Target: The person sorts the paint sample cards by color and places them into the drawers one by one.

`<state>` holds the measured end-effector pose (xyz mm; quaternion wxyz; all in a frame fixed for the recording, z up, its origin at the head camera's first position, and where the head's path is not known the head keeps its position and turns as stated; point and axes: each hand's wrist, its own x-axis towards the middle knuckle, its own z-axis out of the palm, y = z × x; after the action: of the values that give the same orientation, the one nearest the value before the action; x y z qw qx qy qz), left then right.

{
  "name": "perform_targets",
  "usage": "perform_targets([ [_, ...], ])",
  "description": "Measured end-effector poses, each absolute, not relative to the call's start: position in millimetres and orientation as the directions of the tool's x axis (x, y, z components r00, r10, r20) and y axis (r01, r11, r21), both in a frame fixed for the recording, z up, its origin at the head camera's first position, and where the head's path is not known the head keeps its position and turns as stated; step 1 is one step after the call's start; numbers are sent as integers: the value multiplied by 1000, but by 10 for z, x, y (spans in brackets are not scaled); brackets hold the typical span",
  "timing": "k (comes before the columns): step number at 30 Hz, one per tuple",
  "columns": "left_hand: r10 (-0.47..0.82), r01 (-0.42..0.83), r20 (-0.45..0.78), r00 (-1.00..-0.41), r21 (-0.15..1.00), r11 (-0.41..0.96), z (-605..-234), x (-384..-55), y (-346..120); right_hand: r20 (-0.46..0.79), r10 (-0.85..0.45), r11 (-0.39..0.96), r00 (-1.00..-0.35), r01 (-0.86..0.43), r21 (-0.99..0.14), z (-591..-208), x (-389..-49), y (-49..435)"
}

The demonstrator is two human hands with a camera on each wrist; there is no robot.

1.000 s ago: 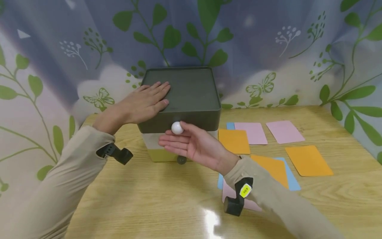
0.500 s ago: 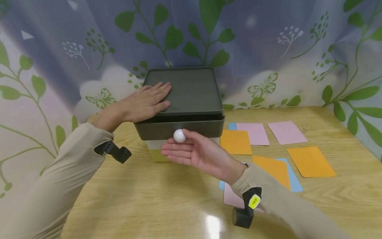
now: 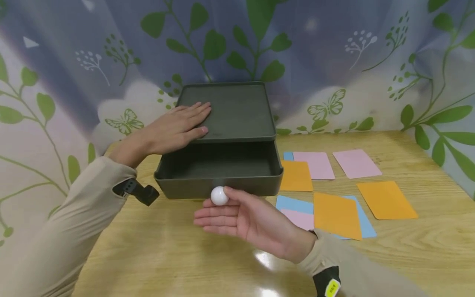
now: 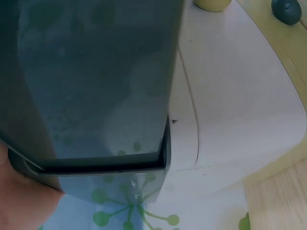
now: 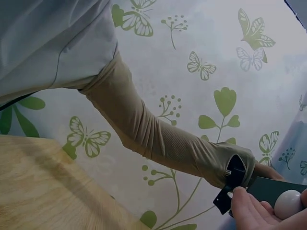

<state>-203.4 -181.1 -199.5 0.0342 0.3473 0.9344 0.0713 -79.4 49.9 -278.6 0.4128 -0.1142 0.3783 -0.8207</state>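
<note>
Pulled farther out than half a second ago, the dark grey drawer (image 3: 185, 189) juts from the front of the box (image 3: 237, 111), rounded at its corners, smooth inside, with a glossy, round white knob (image 3: 219, 196). The right hand (image 3: 254, 222) pinches that knob between thumb and fingers; the left hand (image 3: 168, 131) lies flat on top of the box, fingers straight.

A wood-grain table (image 3: 159, 251) bears a drawer unit (image 3: 237, 109) and, nearby, orange, pink and blue cards (image 3: 337, 216).
</note>
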Motion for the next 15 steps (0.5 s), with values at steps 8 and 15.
perform_targets([
  [8, 643, 636, 0, -766, 142, 758, -2018, -2056, -1814, -119, -791, -361, -600, 616, -700, -2783, -643, 543],
  [15, 644, 637, -2, -765, 143, 757, -2015, -2033, -1798, -120, -802, -345, -586, 617, -707, -2853, -607, 604],
])
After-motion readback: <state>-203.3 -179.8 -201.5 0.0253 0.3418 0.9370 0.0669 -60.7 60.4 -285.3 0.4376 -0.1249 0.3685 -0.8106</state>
